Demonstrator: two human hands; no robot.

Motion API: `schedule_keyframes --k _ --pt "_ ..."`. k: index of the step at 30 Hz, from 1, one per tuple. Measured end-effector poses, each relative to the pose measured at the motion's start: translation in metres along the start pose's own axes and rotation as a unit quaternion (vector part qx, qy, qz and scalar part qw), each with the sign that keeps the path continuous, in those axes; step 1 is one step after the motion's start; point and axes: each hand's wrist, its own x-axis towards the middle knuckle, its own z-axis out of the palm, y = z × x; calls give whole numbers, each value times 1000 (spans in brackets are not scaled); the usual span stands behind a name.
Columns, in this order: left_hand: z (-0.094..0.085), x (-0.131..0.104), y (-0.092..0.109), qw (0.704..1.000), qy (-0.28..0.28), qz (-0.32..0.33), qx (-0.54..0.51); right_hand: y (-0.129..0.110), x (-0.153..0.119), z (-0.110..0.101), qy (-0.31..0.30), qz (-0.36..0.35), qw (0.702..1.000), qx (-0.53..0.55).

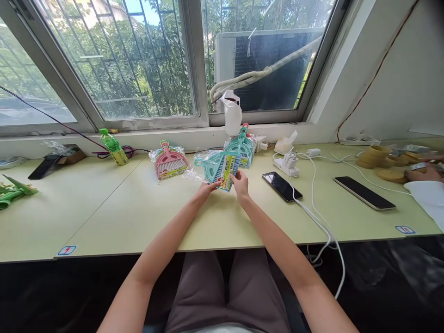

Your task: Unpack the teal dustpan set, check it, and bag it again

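Observation:
Between my two hands is a teal mini dustpan and brush set (pixel 211 165) in clear plastic, tilted, with a yellow-green label facing me. My left hand (pixel 207 188) grips its lower edge, fingers closed on it. At the label's right side, my right hand (pixel 240 183) pinches the set. Just behind it on the table lies another teal dustpan set (pixel 244 147), also wrapped. Left of my hands rests a pink dustpan set (pixel 169 162) with white bristles, in clear plastic.
A green bottle (pixel 114 147) stands back left. To the right lie a black phone (pixel 282 186), a white power strip (pixel 286 164) with cables, and a second dark phone (pixel 364 193). Another person's hand (pixel 425 173) is at far right beside yellow-brown tape rolls (pixel 373 157).

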Motion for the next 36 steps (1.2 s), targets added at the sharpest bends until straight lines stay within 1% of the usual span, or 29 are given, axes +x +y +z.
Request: schedule_keyframes --k 3,6,9,12,16,19,24,27,30,36 --pt "-1 -1 -1 1000 1 -15 14 -6 3 -2 0 15 999 36" --pt "0 -3 -1 999 -28 -8 14 -11 8 -6 3 37 994 99" --pt "2 -6 0 998 -56 15 18 -12 12 -10 12 51 992 117" --pt "4 -9 2 998 -50 36 21 -8 12 -11 22 93 989 111" --pt "6 -9 3 998 -50 33 2 -4 10 -10 34 145 981 128" --pt "6 -9 5 998 -49 41 -9 -8 11 -12 23 167 979 119" --pt "5 -10 9 998 -36 43 1 -16 15 -16 -2 197 974 114" --pt "3 -9 11 998 -30 52 5 -18 15 -17 -32 199 972 125" --pt "1 -6 10 998 -38 57 0 -18 13 -16 -58 185 971 144" --pt "-4 -4 5 998 -31 57 28 -16 9 -11 -71 135 975 162"
